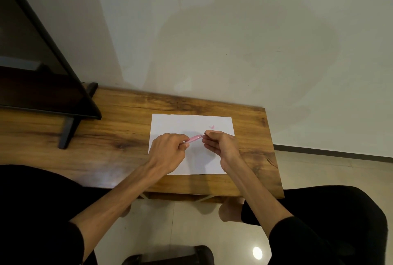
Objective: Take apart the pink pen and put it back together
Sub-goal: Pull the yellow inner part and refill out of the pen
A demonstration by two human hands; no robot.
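So the left hand [168, 150] has its fingers clamped round the back half of the pink pen [194, 138], with the front end poking out past the fingertips toward the other hand. Makes sense to me: grip the barrel hard so it can't spin while the other side does the fiddly bit.

The right hand [219, 143] sits just beside the pen's free end, fingers pinched together right at the tip. Looks like they're on something small and dark, but it's too tiny to say what, or if they're touching the pen at all.

Both hands hover low over a white sheet of paper [170, 123] on the counter [119, 120], probably so loose bits stay easy to spot. There's already a little pink piece [212, 126] lying on the sheet just beyond the right fingertips, parked out of the way, I'd guess.
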